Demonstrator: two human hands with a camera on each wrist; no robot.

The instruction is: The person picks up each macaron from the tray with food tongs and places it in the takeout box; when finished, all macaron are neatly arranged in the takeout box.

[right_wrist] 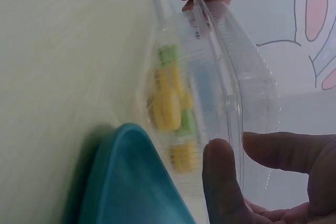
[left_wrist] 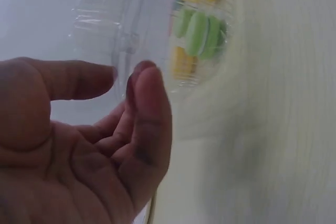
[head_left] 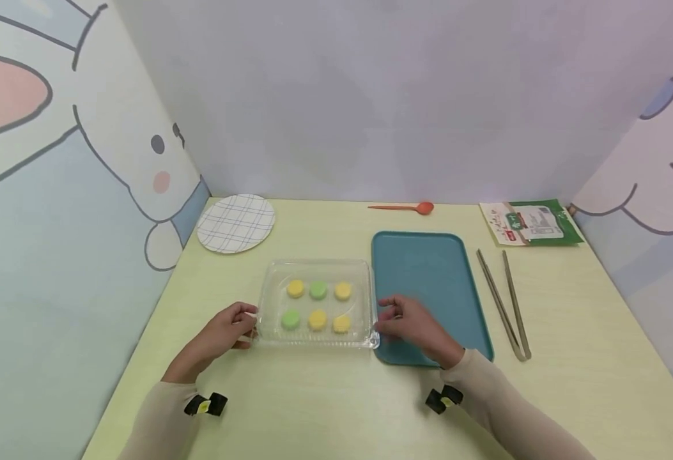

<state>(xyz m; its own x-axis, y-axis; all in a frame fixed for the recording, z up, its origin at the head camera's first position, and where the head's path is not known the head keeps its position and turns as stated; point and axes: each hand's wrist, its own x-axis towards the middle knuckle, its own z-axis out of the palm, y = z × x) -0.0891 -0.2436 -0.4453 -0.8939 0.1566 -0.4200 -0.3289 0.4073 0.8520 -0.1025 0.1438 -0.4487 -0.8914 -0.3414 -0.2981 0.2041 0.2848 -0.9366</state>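
A clear plastic clamshell box [head_left: 315, 340] with its lid down lies between the two hands, holding several yellow and green macarons [head_left: 317, 319]. My left hand [head_left: 224, 335] pinches the rim at the box's left end between thumb and fingers; the left wrist view shows this rim [left_wrist: 124, 51] at the fingertips. At the opposite end my right hand [head_left: 415, 327] pinches the same rim, thumb above and fingers below. In the right wrist view, green and yellow macarons [right_wrist: 167, 109] show through the side wall. The box's right end overlaps the edge of a blue tray [head_left: 428, 268].
Beyond the tray lies a red spoon [head_left: 424, 208]. Metal tongs [head_left: 509, 313] rest to its right, and a green and white packet [head_left: 534, 223] sits at the back right corner. A checked round plate [head_left: 236, 223] is at the back left. Walls border the table.
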